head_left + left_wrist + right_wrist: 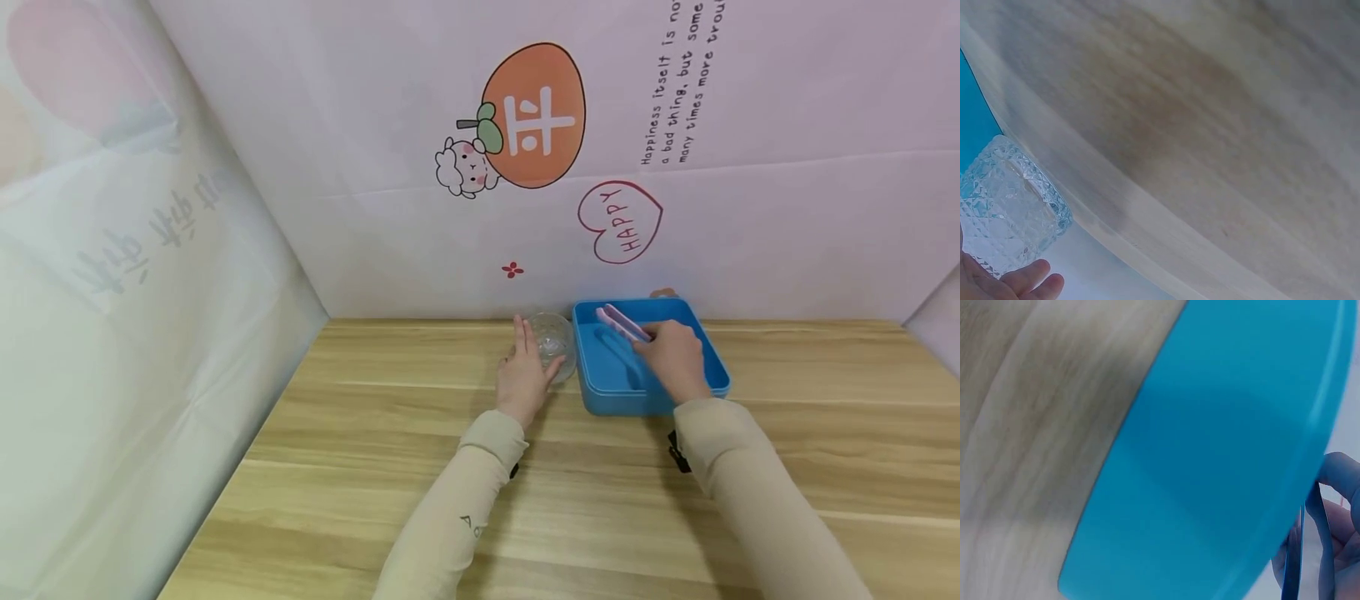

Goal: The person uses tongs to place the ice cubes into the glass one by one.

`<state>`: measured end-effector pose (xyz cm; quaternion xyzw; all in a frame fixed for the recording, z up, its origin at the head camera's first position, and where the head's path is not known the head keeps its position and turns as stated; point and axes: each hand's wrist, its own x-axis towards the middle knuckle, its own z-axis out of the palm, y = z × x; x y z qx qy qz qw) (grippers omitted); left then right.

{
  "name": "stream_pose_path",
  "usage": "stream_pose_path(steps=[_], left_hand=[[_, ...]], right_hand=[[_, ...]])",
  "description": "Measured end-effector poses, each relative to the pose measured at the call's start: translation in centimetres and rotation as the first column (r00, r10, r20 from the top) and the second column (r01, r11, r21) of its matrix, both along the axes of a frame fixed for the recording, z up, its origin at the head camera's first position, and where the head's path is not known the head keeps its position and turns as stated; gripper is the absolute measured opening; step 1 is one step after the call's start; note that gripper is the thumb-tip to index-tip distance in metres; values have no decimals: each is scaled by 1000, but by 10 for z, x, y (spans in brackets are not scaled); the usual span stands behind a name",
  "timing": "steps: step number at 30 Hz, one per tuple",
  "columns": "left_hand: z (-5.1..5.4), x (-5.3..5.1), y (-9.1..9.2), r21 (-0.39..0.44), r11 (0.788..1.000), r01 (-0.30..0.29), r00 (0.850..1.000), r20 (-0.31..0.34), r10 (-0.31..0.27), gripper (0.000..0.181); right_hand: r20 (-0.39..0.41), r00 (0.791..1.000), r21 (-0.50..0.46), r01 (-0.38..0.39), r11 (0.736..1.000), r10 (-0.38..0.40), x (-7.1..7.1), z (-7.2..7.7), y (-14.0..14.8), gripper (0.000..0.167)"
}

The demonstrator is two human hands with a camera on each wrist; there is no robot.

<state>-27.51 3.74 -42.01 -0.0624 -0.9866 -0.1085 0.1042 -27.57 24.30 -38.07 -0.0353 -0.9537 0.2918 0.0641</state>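
Note:
At the blue box's left side stands a clear glass cup [555,332] with a cut diamond pattern. My left hand [522,375] lies against the cup's left side, fingers stretched out and thumb at its near rim. The left wrist view shows the patterned glass cup [1007,200] with fingertips [1038,272] beside it. My right hand [675,357] pinches a pair of pink tongs [622,322] above the open blue box [622,404]. The tongs tilt up to the left, their two arms slightly apart. In the right wrist view the box wall [1210,456] hides part of the tongs [1322,544].
The box and cup stand on a wood-grain table [360,467], close to the printed white backdrop [397,250] along its far edge. Another white sheet [150,375] hangs at the left. A tongs-shaped shadow falls on the box's floor.

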Motion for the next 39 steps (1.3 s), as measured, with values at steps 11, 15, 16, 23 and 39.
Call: stream_pose_path(steps=[11, 15, 16, 23, 39], left_hand=[[0, 1, -2, -8, 1000, 9, 1000, -29, -10, 81], [0, 1, -2, 1, 1000, 7, 999, -34, -7, 81], [0, 1, -2, 4, 1000, 7, 999, -35, -7, 81], [0, 1, -2, -15, 1000, -2, 999, -46, 1, 81], [-3, 0, -2, -47, 999, -7, 999, -47, 5, 82]], right_hand=[[-120, 992, 37, -44, 998, 48, 13, 17, 3, 38], [-144, 987, 43, -69, 997, 75, 18, 24, -3, 39], [-144, 986, 38, -79, 996, 84, 19, 26, -6, 39], [-122, 982, 13, -146, 989, 146, 27, 30, -26, 38], [-126, 972, 47, -193, 980, 198, 29, 20, -47, 34]])
